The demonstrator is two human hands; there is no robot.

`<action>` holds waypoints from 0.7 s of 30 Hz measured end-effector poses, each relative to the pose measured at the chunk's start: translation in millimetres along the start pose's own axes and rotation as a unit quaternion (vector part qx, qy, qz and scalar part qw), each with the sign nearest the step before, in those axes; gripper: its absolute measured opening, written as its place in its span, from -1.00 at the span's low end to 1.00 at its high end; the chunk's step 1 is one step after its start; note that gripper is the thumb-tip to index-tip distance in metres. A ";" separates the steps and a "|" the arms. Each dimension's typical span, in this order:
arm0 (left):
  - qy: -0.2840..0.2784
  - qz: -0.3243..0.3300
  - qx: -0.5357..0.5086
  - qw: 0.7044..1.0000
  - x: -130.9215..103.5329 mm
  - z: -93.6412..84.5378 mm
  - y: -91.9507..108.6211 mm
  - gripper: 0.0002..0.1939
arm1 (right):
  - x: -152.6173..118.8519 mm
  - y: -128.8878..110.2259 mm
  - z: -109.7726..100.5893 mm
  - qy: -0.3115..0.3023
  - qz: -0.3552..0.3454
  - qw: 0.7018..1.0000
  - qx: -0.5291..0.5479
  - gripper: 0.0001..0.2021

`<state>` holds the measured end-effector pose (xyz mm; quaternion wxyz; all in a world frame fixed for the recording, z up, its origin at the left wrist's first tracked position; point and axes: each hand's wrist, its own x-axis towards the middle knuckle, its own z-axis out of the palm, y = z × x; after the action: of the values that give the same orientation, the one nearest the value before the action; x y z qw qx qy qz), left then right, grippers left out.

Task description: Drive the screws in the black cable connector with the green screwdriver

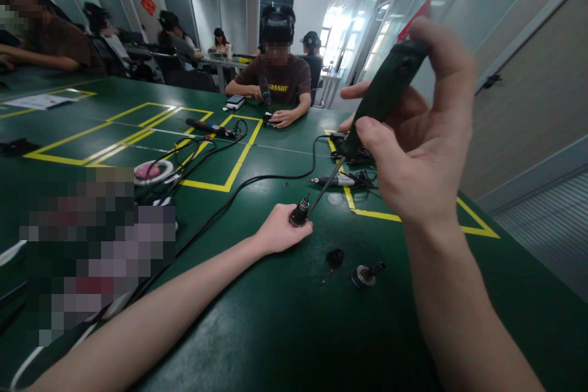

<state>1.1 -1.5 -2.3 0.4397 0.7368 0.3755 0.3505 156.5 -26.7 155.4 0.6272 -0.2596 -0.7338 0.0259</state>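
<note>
My left hand (278,231) rests on the green table, its fingers closed around a small black cylindrical part (300,213) with metal rings and a thin pin on top. Raised on the right, my right hand (425,147) grips a screwdriver (386,95) by its dark green handle, which has a red end. Its thin shaft slants down to the left, and the tip is close beside the black part; contact cannot be made out. Nearer to me lie a small black cap (335,257) and a round metal piece with a stem (364,275).
A pen-shaped tool (337,181) with coiled black cable lies beyond my hands. A long black cable (257,179) crosses the green table (257,331). Yellow tape (241,162) marks the surface. A person (280,76) opposite handles a dark tool (265,90). Blurred blocks cover items at left.
</note>
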 end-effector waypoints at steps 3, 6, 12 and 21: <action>-0.001 -0.003 -0.003 1.000 -0.2 -0.2 0.3 -0.79 | 1.0 2.1 0.1 0.018 0.000 1.000 -0.007 -0.37; -0.001 -0.004 -0.004 1.000 -0.3 -0.4 0.2 -0.79 | 1.5 2.8 0.0 0.030 0.014 0.999 -0.010 -0.31; -0.001 -0.006 -0.007 1.000 -1.6 -1.4 2.8 -0.79 | 0.2 -0.3 -0.6 0.027 0.015 0.999 0.020 -0.36; 0.000 -0.010 0.007 1.000 -0.6 -1.6 3.0 -0.79 | 3.7 3.4 0.5 0.028 0.007 1.000 0.000 -0.38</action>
<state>0.2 -2.5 0.9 0.4377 0.7364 0.3850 0.3435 156.8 -22.0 157.5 0.6474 -0.2652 -0.7141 0.0233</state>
